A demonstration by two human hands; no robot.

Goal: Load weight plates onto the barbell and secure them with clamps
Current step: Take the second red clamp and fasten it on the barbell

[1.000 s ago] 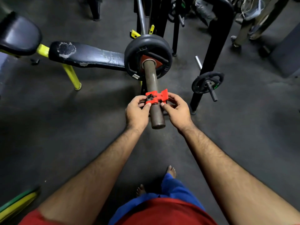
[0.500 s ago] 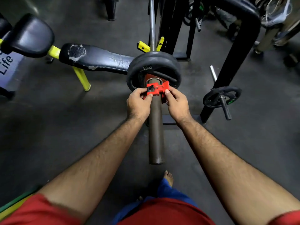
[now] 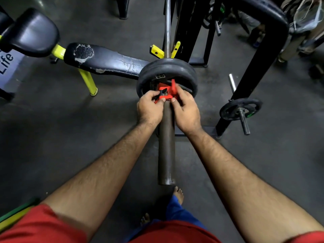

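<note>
The barbell sleeve (image 3: 166, 151) points toward me, its end above my feet. Two black weight plates (image 3: 166, 67) sit on it near the rack. A red clamp (image 3: 166, 92) is around the sleeve, right up against the outer plate. My left hand (image 3: 149, 107) pinches the clamp's left side. My right hand (image 3: 185, 109) holds its right side, and the red lever stands up above my fingers.
A worn black bench (image 3: 105, 60) with yellow legs lies to the left. A black rack post (image 3: 252, 74) stands at the right with a small plate (image 3: 240, 109) on a peg. Dark rubber floor lies all around. Green and yellow bars (image 3: 14, 214) lie at the bottom left.
Both hands slid the red clamp along the sleeve from near its end up against the plates. The lever now sticks up at the right side.
</note>
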